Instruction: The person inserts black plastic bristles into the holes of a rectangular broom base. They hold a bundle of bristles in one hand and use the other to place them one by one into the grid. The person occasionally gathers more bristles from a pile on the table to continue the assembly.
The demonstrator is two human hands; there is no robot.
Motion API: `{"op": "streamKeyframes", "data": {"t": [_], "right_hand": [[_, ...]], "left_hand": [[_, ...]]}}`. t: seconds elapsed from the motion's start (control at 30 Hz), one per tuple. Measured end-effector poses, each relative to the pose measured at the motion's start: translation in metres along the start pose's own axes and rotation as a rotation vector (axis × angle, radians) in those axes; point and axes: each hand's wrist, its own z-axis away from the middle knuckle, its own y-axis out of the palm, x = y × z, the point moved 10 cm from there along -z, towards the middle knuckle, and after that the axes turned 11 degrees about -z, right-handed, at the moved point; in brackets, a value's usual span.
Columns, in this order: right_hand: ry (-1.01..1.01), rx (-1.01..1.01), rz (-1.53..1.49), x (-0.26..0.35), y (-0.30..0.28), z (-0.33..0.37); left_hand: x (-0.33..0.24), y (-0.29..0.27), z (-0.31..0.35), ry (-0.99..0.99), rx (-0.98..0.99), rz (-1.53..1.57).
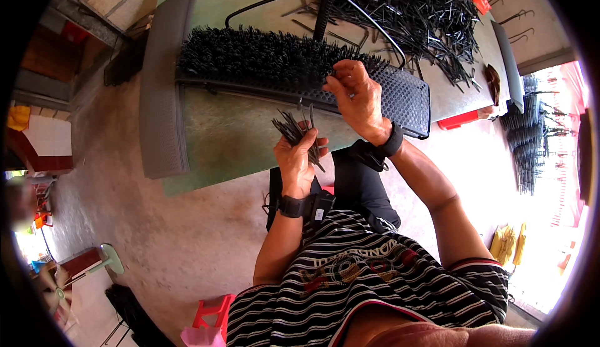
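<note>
My left hand (295, 163) is closed round a bundle of thin black strips (287, 128) just in front of a long dark panel. Perforated with many small holes, the panel (405, 100) lies across the table. Dense black tufts (250, 56) cover its left and middle parts, while its right end shows bare holes. Over the boundary between tufts and bare holes, my right hand (357, 97) has its thumb and forefinger pinched together. Whatever is between those fingertips is too small to make out. A black metal frame (322, 16) rises from behind the panel.
Loose black strips (419, 16) form a large heap on the green table (219, 134) behind the panel. A grey sheet (161, 97) hangs over the left table edge. Red stool (212, 312) lower left; fan (59, 292) beyond. Stacked black racks (528, 134) stand at right.
</note>
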Motion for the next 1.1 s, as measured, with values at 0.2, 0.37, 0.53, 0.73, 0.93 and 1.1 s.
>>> {"op": "streamKeyframes", "data": {"t": [0.2, 0.37, 0.53, 0.73, 0.93, 1.1], "right_hand": [[-0.224, 0.119, 0.271, 0.006, 0.017, 0.002], [-0.343, 0.324, 0.551, 0.018, 0.041, -0.003], [-0.214, 0.355, 0.671, 0.013, 0.038, -0.017], [0.046, 0.285, 0.532, -0.002, 0.016, -0.009], [0.564, 0.319, 0.103, -0.051, -0.001, 0.022], [0.112, -0.007, 0.096, -0.006, -0.022, -0.005]], "left_hand": [[-0.004, -0.005, 0.001, 0.005, -0.036, 0.044], [-0.007, -0.002, 0.004, 0.016, -0.024, 0.043], [-0.005, 0.004, 0.008, 0.007, -0.014, 0.051], [-0.001, 0.008, 0.01, 0.002, 0.003, 0.064], [-0.001, 0.024, 0.009, 0.012, 0.055, 0.018], [-0.001, 0.019, 0.007, 0.032, 0.046, 0.013]]}}
